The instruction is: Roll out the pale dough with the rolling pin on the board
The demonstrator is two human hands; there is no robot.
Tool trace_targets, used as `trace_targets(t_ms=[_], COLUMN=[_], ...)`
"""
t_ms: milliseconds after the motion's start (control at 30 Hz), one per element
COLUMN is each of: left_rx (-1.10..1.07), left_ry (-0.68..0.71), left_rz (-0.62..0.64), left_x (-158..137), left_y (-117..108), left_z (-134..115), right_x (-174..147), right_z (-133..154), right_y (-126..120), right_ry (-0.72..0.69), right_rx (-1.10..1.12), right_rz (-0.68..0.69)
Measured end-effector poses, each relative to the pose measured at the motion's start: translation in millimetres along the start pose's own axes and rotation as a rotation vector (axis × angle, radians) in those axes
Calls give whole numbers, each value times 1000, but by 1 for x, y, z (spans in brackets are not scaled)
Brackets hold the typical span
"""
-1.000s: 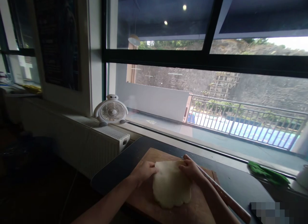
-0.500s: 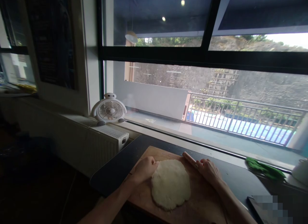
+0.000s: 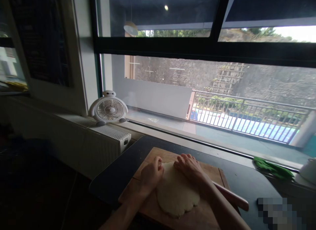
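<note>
A flat, roughly round sheet of dough lies on a wooden board. At its upper left edge is my left hand, with its fingers curled closed on the rim of the dough. My right hand rests palm down over the dough's upper right edge, fingers stretched out and slightly apart. A wooden rolling pin lies to the right, partly hidden behind my right forearm, and its near end sticks out past the board.
The board sits on a dark table by a window. A white fan stands on the radiator at left. On the sill at right are a green cloth and a white container. A pixelated patch covers the lower right.
My right hand has let go of the rolling pin and moved left onto the dough. The pin now lies farther right and nearer me. My left hand stays at the dough's edge.
</note>
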State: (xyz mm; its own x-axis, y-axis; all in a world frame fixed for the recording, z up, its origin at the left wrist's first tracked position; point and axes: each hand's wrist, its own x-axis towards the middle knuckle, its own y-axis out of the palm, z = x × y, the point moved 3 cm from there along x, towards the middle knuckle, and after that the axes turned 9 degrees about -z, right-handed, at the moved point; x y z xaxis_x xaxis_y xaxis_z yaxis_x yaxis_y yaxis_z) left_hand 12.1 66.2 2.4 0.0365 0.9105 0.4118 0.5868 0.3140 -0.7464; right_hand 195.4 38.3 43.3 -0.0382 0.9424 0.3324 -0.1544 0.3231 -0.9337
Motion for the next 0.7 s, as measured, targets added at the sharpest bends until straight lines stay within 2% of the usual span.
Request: trace_targets(t_ms=[167, 300, 400, 567, 700], left_rx=[-86, -78, -66, -176, -160], left_ry=[49, 36, -11, -80, -35], left_rz=[-47, -20, 15, -12, 219], left_x=[2, 0, -1, 16, 49], left_y=[4, 4, 3, 0, 10], left_z=[4, 4, 3, 3, -5], right_x=[38, 31, 24, 40, 35], right_z=[5, 2, 2, -11, -10], right_y=[20, 25, 28, 32, 40], right_ry=[139, 115, 69, 110, 116], right_rx=[-34, -19, -6, -50, -42], right_rz=[-40, 55, 73, 86, 76])
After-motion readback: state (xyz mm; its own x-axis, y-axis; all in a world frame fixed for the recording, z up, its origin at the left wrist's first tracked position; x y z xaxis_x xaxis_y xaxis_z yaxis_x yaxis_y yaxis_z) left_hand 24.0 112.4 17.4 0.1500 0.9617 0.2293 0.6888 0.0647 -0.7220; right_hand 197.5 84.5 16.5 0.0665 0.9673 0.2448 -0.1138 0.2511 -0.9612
